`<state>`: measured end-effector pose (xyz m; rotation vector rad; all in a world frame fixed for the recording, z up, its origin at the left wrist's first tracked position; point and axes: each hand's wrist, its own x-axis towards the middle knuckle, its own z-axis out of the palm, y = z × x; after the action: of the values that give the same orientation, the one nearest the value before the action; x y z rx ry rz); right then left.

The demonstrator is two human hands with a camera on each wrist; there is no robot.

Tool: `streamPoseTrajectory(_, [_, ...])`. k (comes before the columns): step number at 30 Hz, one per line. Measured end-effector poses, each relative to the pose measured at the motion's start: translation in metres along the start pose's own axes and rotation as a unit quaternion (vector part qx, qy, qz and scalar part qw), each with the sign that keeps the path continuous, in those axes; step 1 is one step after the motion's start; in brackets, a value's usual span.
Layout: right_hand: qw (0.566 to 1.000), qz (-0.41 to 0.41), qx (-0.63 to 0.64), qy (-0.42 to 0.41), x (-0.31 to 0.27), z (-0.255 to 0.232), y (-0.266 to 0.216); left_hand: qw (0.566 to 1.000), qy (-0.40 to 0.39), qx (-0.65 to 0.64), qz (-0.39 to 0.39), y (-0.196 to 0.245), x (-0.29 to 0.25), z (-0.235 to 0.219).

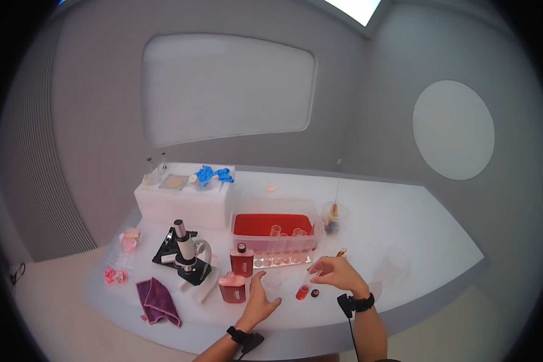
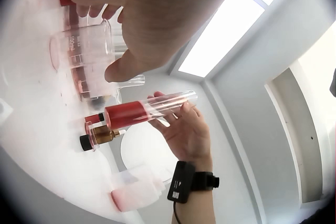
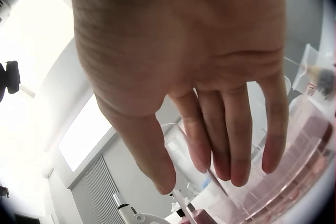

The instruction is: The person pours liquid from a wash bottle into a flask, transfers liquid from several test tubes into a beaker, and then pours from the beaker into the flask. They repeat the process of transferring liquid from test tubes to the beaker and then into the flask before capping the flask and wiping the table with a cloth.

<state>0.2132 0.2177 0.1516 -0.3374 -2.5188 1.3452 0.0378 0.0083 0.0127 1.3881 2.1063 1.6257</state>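
Note:
My right hand point(image 1: 341, 277) pinches the upper, clear part of a test tube point(image 2: 126, 116) between thumb and fingers. Red liquid fills the tube's lower part, and it leans over the table. Just beside its bottom sits a small black cap point(image 1: 315, 293). My left hand point(image 1: 261, 303) holds nothing, its thumb and fingers spread apart close to a clear glass beaker point(image 2: 92, 45). To the left of that hand is a dark red bottle with a pink top point(image 1: 232, 291); behind it rises another red bottle with a black cap point(image 1: 242, 263).
A rack of test tubes point(image 1: 282, 262) stands before a clear tub point(image 1: 315, 211) with red contents. At left are a microscope point(image 1: 187, 253) and a purple cloth point(image 1: 158, 303). A white foam block point(image 1: 181, 208) bears blue gloves point(image 1: 208, 175). Behind my right hand is a brown dropper bottle point(image 2: 104, 133).

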Motion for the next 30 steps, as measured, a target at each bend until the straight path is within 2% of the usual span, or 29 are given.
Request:
streamPoseTrajectory(2, [0.995,-0.035,0.089,0.019,-0.001,0.014,0.033,1.000,-0.006,0.001,-0.005,-0.014,0.009,0.006])
streamPoseTrajectory(5, [0.988,-0.049,0.126,0.075,-0.003,0.033,0.042,1.000,-0.013,-0.004,-0.011,-0.025,0.020,0.009])
streamPoseTrajectory(7, [0.989,-0.041,0.108,0.095,-0.002,0.040,0.044,1.000,-0.020,0.000,-0.010,-0.030,0.023,0.010])
streamPoseTrajectory(9, [0.982,-0.081,0.136,0.104,0.004,0.053,0.061,0.998,-0.042,-0.006,-0.043,-0.032,0.027,0.007])
streamPoseTrajectory(13, [0.983,-0.049,0.148,0.097,0.007,0.068,0.084,0.998,-0.049,-0.010,-0.033,-0.047,0.028,0.009])
streamPoseTrajectory(19, [0.978,-0.059,0.160,0.122,0.007,0.073,0.087,0.995,-0.072,0.002,-0.063,-0.022,0.029,0.006])
streamPoseTrajectory(21, [0.982,-0.052,0.142,0.111,0.007,0.075,0.089,0.996,-0.058,-0.033,-0.059,-0.026,0.027,0.008])
streamPoseTrajectory(25, [0.984,-0.046,0.133,0.104,0.006,0.074,0.089,0.996,-0.058,-0.024,-0.060,-0.027,0.027,0.011])
streamPoseTrajectory(28, [0.982,-0.097,0.137,0.088,0.007,0.074,0.093,0.996,-0.059,-0.019,-0.059,-0.026,0.028,0.014])
streamPoseTrajectory(30, [0.982,-0.068,0.165,0.068,0.006,0.071,0.093,0.996,-0.062,-0.009,-0.067,-0.026,0.026,0.012])
